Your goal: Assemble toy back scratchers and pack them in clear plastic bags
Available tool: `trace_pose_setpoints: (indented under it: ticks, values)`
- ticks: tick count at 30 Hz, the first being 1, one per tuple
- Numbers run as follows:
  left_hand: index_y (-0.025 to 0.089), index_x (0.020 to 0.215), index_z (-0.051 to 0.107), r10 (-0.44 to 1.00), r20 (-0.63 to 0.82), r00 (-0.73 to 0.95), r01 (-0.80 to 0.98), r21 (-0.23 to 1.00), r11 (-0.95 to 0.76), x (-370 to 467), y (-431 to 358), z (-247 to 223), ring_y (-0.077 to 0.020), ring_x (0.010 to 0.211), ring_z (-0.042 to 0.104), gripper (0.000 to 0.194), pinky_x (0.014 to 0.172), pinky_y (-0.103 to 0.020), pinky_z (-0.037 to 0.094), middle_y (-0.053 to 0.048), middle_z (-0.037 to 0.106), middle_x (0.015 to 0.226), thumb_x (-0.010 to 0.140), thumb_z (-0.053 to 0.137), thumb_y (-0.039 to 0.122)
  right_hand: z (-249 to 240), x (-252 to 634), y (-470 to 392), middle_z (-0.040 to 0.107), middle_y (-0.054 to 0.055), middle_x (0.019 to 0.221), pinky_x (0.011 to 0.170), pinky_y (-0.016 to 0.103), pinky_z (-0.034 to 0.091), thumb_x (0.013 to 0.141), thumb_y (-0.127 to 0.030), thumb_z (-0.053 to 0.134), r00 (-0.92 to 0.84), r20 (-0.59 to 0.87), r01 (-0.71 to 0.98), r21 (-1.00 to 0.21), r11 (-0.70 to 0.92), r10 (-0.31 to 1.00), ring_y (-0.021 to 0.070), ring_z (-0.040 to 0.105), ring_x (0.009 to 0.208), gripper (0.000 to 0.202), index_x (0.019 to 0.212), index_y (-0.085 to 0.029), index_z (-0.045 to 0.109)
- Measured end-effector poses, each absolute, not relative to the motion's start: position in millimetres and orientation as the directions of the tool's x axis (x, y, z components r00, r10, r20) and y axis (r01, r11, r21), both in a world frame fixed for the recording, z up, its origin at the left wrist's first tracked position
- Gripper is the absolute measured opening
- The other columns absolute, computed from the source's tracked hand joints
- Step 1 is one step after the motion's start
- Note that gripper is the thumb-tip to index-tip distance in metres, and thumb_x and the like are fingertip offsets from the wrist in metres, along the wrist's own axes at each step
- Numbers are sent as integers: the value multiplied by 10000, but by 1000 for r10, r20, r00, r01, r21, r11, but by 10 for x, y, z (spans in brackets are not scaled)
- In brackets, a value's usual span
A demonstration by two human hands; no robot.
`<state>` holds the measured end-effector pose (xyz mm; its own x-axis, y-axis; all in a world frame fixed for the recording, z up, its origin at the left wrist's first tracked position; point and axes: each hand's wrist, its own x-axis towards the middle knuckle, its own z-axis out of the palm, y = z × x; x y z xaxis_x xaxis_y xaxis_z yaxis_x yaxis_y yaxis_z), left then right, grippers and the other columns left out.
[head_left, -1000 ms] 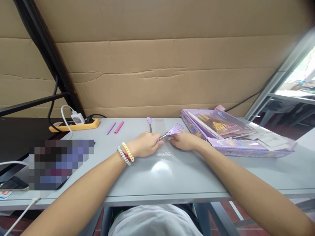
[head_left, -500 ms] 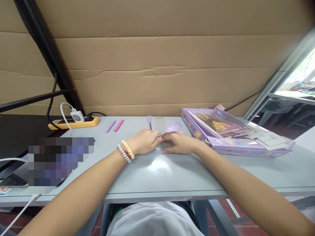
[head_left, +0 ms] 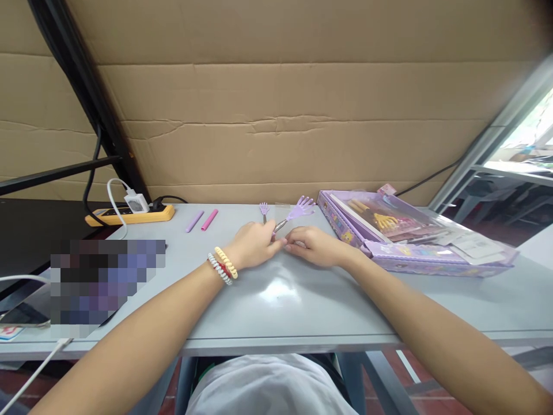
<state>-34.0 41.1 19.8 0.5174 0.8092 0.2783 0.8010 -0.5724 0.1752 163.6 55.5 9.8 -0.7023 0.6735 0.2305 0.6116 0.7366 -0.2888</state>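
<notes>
Grey desk [head_left: 242,314] — my left hand [head_left: 254,245] grips a hand-shaped scratcher [head_left: 301,209], now clear of curled right hand [head_left: 314,245] — hold unclear; lilac box [head_left: 415,263] holds packets [head_left: 385,220].

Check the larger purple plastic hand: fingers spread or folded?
Spread: the larger purple plastic hand fans out, gaps visible, beyond the silvery rod held in the left hand.

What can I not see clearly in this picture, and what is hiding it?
Head view:
Larger purple-headed stick: lower end hidden by the left hand.
Smaller purple-headed stick: lower end also behind that hand.
Right hand: anything pinched there would be hidden behind it.
Flat item at left: surface covered by mosaic blocks.
White paper in the box: any print too small.
</notes>
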Motion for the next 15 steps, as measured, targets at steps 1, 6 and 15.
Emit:
trace_pose_setpoints:
  ticks: [1,6,15]
  values:
    - [204,856,456,812,278,513,794,206,-572,-340,413,189,-230,708,621,195,584,-305,387,-44,664,793,872,438,398,98,1642,561,665,84,867,744,295,420,907,-331,458,-698,250,606,-293,740,671,183,590,810,262,823,-173,651]
    - [209,864,474,825,314,470,799,245,-549,-329,429,152,-209,725,624,75,581,-284,384,-29,666,804,837,486,278,107,1659,577,679,84,894,777,303,429,911,-293,426,-692,287,595,-294,748,663,185,600,842,260,858,-165,646]
    - [219,724,427,871,327,368,786,392,-479,-338,446,192,-183,636,567,109,568,-281,366,0,608,667,786,516,223,109,1661,572,679,101,975,762,323,455,893,-347,462,-655,333,630,-256,733,679,199,610,852,272,993,-166,640]
